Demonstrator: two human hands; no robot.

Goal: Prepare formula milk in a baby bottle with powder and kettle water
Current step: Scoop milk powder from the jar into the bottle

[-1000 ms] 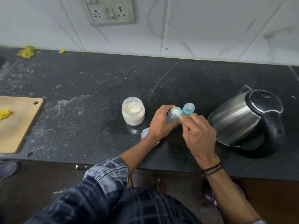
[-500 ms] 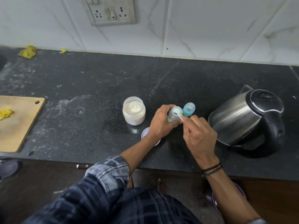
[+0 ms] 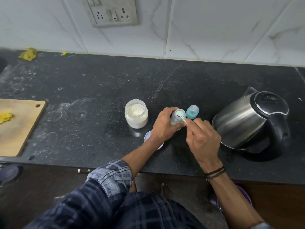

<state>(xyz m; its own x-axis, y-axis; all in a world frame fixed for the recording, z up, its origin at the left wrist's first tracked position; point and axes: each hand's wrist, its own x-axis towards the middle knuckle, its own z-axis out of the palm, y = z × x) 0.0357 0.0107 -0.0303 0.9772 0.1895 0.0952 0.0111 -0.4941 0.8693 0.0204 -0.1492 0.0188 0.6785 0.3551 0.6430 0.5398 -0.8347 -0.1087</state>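
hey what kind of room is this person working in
Most likely a home kitchen. A dark stone countertop runs along a marble-look tiled wall with a socket plate, and on it stand an electric kettle and a wooden cutting board.

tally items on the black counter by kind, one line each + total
Open clear jar of white powder: 1
Clear baby bottle: 1
Teal bottle cap: 1
Pale scoop: 1
Round pale lid: 1
Steel kettle: 1
Wooden board: 1
Total: 7
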